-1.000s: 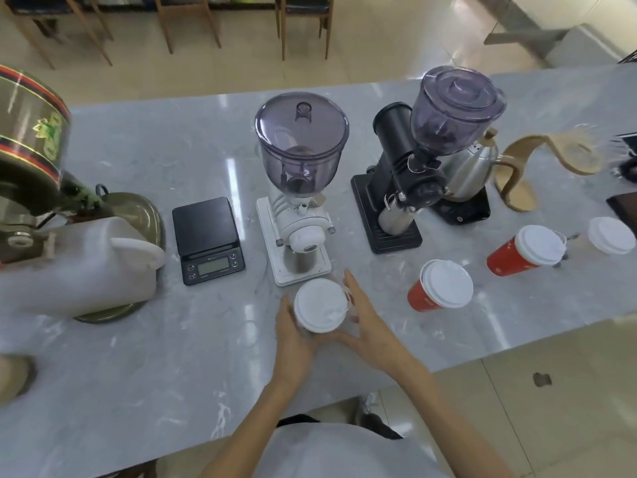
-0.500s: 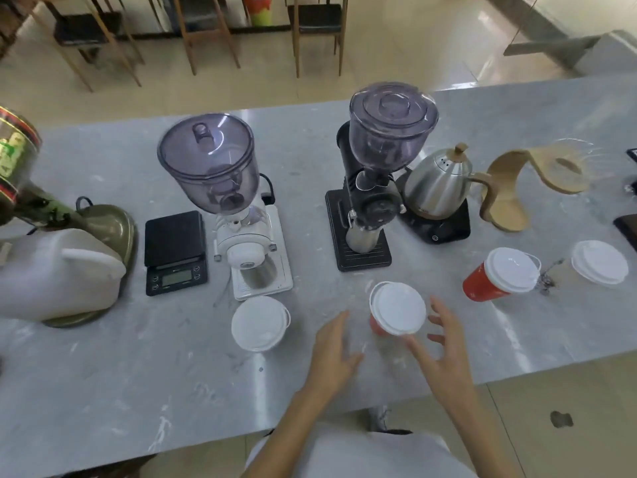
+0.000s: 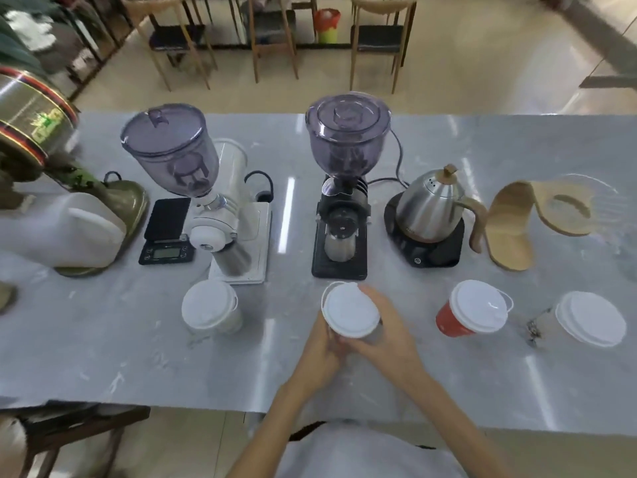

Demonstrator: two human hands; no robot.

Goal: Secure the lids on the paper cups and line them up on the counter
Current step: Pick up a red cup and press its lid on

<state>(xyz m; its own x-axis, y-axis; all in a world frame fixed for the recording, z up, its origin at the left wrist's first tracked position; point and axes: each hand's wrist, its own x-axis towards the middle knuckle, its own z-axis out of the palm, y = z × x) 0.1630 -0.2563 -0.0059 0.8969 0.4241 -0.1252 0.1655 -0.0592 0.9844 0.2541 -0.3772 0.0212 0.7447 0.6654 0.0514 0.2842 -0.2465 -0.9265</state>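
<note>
Several paper cups with white lids stand in a row along the grey counter (image 3: 103, 357). My left hand (image 3: 319, 353) and my right hand (image 3: 386, 336) wrap around the sides of the middle cup (image 3: 350, 313), whose body is mostly hidden by my fingers. A white lidded cup (image 3: 210, 307) stands to the left, apart from my hands. A red lidded cup (image 3: 474, 310) stands to the right, and a pale lidded cup (image 3: 589, 317) sits beyond it at the far right.
Behind the cups stand a white grinder (image 3: 213, 208), a black grinder (image 3: 344, 188), a small black scale (image 3: 165, 232), a steel kettle (image 3: 431, 205) on a black base and a wooden dripper stand (image 3: 517, 222). A white jug (image 3: 58, 229) lies at the left.
I let go of the white cup at the left and both hands moved right. They have closed around the middle lidded cup. My view shifted right and up.
</note>
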